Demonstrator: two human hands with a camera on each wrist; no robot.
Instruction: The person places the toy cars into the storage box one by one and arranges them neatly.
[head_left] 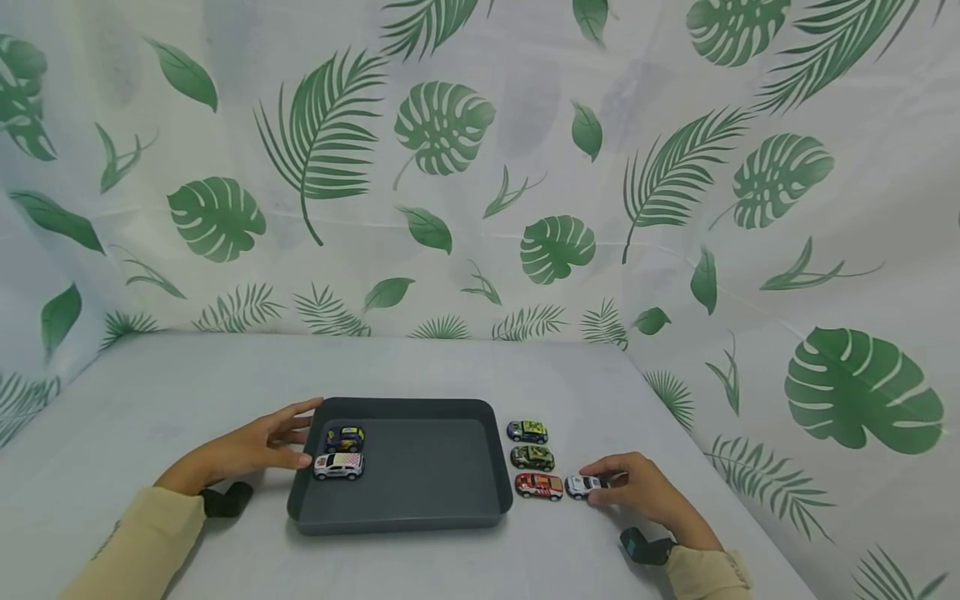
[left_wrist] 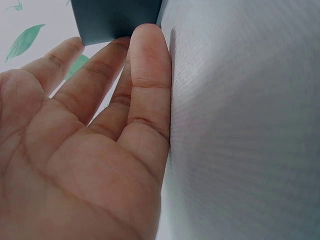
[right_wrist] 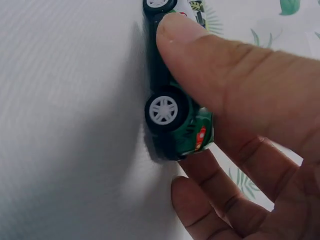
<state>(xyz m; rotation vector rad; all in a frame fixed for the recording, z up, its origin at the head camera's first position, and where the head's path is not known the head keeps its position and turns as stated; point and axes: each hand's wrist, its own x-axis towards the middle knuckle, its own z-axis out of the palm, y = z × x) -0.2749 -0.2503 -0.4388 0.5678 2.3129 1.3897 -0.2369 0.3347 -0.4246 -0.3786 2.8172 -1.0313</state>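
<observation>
A dark grey rectangular tray (head_left: 435, 475) lies on the table, carrying a blue-and-yellow toy car (head_left: 345, 439) and a white toy car with a pinkish checked roof (head_left: 339, 467) at its left side. My left hand (head_left: 251, 450) rests against the tray's left wall with extended fingers; the left wrist view shows its fingertips (left_wrist: 150, 40) at the dark tray wall. Right of the tray, my right hand (head_left: 641, 490) pinches a white toy car with a green rear (right_wrist: 192, 131) between thumb and fingers. That car's wheels are at the table surface.
Beside the tray's right edge stand a yellow-green toy car (head_left: 527, 431), a camouflage-green toy car (head_left: 532, 457) and a red toy car (head_left: 538, 486) in a column. The red one is just left of the held car. A leaf-patterned curtain (head_left: 480, 250) hangs behind the white table (head_left: 225, 367).
</observation>
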